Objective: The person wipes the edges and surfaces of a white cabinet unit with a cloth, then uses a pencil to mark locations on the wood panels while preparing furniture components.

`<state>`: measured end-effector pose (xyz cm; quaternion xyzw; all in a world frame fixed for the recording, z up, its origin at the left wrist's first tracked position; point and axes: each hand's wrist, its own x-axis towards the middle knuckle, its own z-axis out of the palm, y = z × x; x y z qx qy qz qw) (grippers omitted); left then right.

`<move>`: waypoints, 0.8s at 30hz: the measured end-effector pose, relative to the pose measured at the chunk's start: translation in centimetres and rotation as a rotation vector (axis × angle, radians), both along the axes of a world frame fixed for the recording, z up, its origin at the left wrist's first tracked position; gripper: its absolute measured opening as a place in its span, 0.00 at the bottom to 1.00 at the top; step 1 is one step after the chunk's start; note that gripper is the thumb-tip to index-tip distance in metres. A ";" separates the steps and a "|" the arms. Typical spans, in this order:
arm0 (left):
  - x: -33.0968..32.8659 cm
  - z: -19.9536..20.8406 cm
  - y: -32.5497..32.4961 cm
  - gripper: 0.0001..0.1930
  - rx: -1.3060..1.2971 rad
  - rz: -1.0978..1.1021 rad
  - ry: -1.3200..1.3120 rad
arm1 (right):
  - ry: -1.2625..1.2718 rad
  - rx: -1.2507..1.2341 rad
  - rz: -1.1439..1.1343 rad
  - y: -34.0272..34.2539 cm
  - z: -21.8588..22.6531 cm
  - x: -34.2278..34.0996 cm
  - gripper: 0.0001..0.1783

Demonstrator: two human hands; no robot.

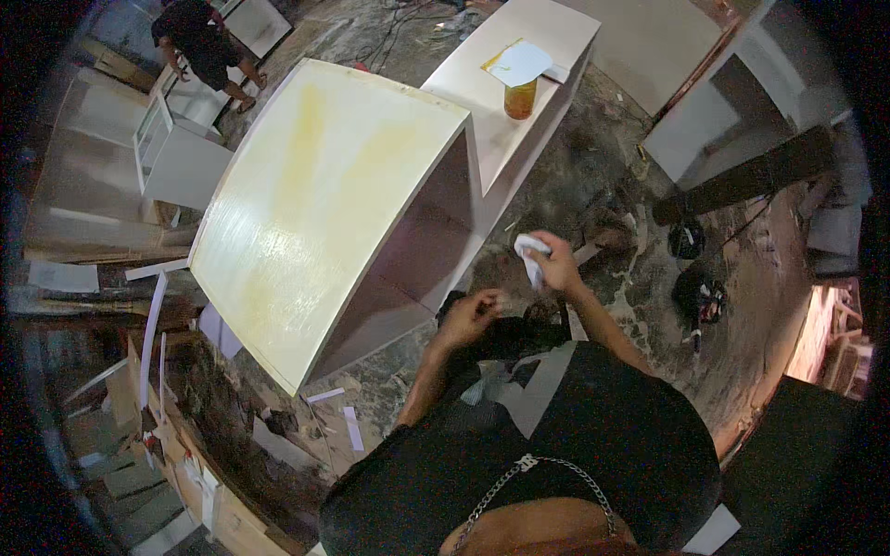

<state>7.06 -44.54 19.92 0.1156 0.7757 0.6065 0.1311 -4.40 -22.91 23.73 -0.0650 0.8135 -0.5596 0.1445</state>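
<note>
My right hand grips a crumpled white cloth, raised in front of my body. Lower and to its left is my left hand, its fingers curled together; a small pale blur shows at the fingertips, and I cannot make out what it is. Both hands are apart from the large white cabinet box on my left. Yellowish smears and a wet-looking shine cover its broad top panel, and its side facing me is open and hollow. Behind it, a long white box carries an amber-brown container with a white sheet over it.
Another person bends over white cabinet parts at the far left. White strips and scraps lie on the stained floor. A dark beam and more panels stand to the right. Wooden boards line the lower left.
</note>
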 end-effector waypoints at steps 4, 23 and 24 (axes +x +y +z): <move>-2.5 4.8 -1.6 0.16 -0.374 0.236 -0.148 | 0.168 -0.438 -0.211 -1.0 2.4 -6.4 0.13; -19.5 3.3 3.8 0.24 -0.029 1.246 -0.278 | 0.003 -0.748 0.547 -5.3 5.1 -26.0 0.14; -20.3 2.6 4.1 0.24 0.017 1.289 -0.269 | -0.046 -0.769 0.597 -5.1 5.6 -27.3 0.14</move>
